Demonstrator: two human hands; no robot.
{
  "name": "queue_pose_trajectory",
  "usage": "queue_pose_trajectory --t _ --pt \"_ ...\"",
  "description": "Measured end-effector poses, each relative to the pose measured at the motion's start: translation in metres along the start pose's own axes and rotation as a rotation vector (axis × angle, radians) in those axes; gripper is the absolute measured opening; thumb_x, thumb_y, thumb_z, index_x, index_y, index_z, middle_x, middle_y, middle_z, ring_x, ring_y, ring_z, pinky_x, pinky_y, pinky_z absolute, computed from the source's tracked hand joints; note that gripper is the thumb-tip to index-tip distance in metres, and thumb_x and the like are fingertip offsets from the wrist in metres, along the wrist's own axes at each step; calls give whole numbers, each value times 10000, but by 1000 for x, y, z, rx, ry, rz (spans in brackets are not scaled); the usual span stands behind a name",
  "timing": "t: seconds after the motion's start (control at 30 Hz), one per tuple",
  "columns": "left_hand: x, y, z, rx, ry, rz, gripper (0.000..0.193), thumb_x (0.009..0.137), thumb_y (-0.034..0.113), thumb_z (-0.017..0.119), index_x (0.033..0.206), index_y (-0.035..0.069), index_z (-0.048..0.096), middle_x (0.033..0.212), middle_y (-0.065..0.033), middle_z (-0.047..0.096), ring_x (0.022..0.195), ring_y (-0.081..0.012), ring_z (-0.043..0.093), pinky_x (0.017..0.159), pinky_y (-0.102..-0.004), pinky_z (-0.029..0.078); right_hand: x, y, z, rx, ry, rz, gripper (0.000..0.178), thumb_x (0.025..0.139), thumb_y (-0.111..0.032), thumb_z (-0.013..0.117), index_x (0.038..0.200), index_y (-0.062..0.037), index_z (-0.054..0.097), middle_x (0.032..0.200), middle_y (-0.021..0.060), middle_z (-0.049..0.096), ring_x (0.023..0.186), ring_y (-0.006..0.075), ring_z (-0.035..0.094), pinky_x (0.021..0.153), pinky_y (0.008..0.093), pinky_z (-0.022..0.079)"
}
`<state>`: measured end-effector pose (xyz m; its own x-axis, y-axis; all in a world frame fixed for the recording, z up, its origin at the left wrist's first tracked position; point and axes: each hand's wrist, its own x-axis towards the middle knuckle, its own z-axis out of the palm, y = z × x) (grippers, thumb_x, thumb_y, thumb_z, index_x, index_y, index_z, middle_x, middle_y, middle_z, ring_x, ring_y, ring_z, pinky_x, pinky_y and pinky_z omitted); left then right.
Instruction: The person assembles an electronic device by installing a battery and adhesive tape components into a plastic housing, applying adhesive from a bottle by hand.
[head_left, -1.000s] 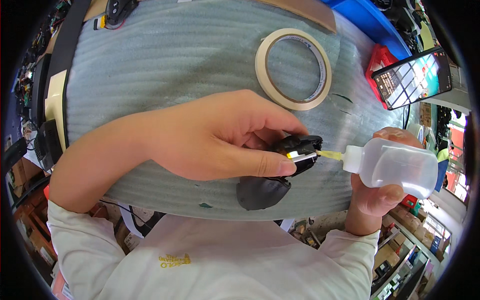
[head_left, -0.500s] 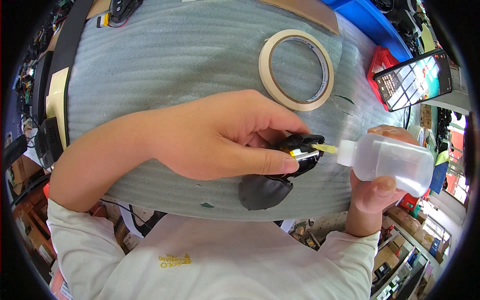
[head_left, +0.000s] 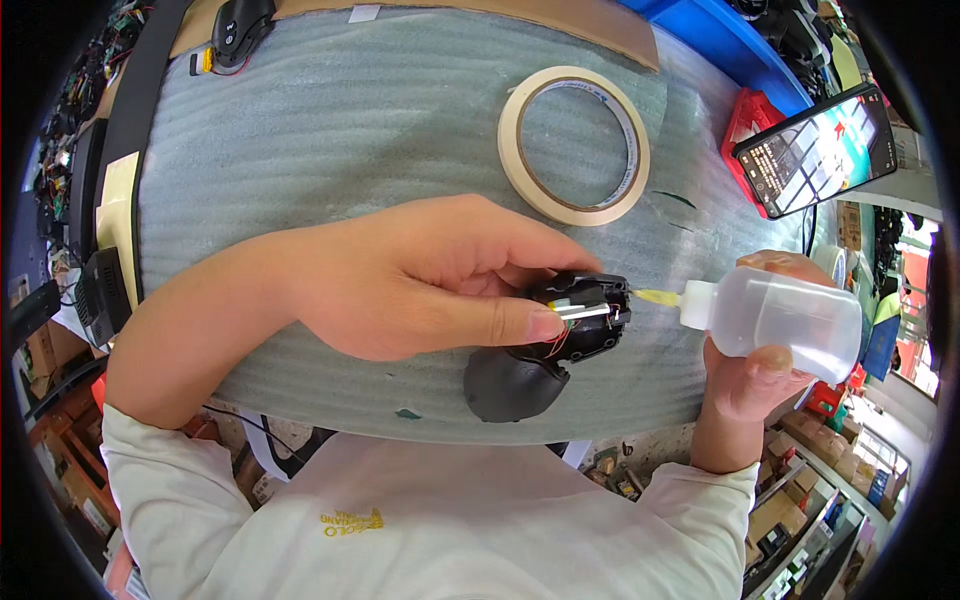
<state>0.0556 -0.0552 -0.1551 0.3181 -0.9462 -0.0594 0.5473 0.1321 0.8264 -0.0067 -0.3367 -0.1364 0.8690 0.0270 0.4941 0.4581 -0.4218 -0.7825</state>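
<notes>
My left hand (head_left: 430,275) grips an opened black computer mouse (head_left: 592,338) between thumb and fingers. A silver battery (head_left: 583,311) lies in the mouse under the thumb tip, with thin red wires beside it. Below it, a dark rounded mouse cover (head_left: 512,385) rests at the table edge; whether it is joined to the mouse I cannot tell. My right hand (head_left: 745,385) is wrapped round a translucent squeeze bottle (head_left: 785,320), tilted sideways. Its yellow nozzle (head_left: 658,298) points at the right end of the mouse, its tip at or very near the shell's edge.
A roll of cream tape (head_left: 510,150) lies beyond my hands on the foam-covered table (head_left: 330,130). At far left is another black mouse (head_left: 240,30) with a battery beside it. A lit phone (head_left: 820,150) leans on a red holder (head_left: 745,125) near a blue bin (head_left: 740,50).
My left hand has shifted slightly left and turned the mouse, so more of its inside shows. The bottle stays nearly in place, its nozzle now at the shell's outer edge.
</notes>
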Motion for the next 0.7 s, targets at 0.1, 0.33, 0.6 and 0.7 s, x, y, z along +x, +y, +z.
queue_pose_trajectory --t 0.1,0.33,0.6,0.7 --pt "0 3 1 23 23 -37 455 989 27 506 1408 -97 381 1312 -150 544 1191 -154 511 1020 -303 412 0 -2 0 1 4 0 697 778 -527 749 1138 32 541 1047 160 590 898 256 605 754 343 491" --pt "-2 2 1 26 26 -13 452 993 35 497 1411 -91 381 1317 -140 545 1190 -153 516 1026 -302 408 -2 -3 -19 170 -131 0 652 781 -481 730 1116 43 532 1001 164 570 824 240 583 682 332 466" --pt "-5 7 2 108 80 -79 449 997 43 489 1416 -77 383 1322 -123 555 1193 -140 521 1024 -293 408 1 -3 -11 91 -138 -43 675 707 -463 830 1077 43 581 965 165 616 826 283 646 674 367 518" --pt "-6 7 2 122 73 -54 448 998 50 490 1414 -78 386 1323 -124 555 1196 -141 519 1028 -295 405 1 -3 -11 80 -179 -45 675 712 -465 822 1067 54 578 975 178 610 819 283 649 667 367 517"
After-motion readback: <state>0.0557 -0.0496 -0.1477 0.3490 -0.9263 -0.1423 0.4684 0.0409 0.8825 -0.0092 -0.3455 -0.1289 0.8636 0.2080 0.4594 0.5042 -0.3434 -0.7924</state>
